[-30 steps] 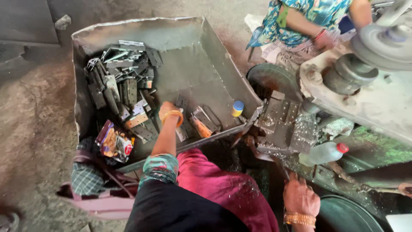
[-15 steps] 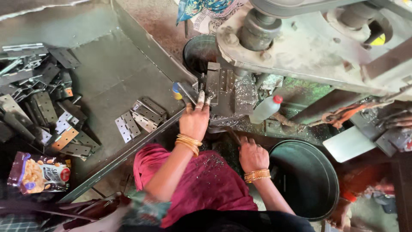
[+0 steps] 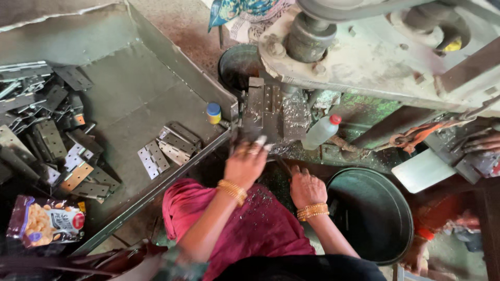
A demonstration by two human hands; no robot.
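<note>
My left hand (image 3: 245, 164) is blurred in motion, just in front of the metal die block (image 3: 265, 112) of a grey press machine (image 3: 375, 57). Its fingertips almost touch the block; what it holds is unclear. My right hand (image 3: 306, 187) lies knuckles up beside it, fingers curled around a thin dark rod (image 3: 284, 166) that points towards the die. Both wrists wear gold bangles. Flat metal hinge plates (image 3: 164, 151) lie in a big sheet-metal tray (image 3: 156, 78) to the left. My lap is covered in pink cloth (image 3: 250, 229).
A plastic bottle with a red cap (image 3: 320, 131) leans by the die. A small yellow jar with a blue lid (image 3: 213, 113) stands in the tray. A round dark metal tub (image 3: 372, 213) sits at the right, a snack packet (image 3: 44, 224) at the lower left. Another person's hand (image 3: 482, 140) works at the far right.
My left hand left the hinge pile in the tray, went right to the press die, and has now drawn back slightly. My right hand came up beside it. The view swung right.
</note>
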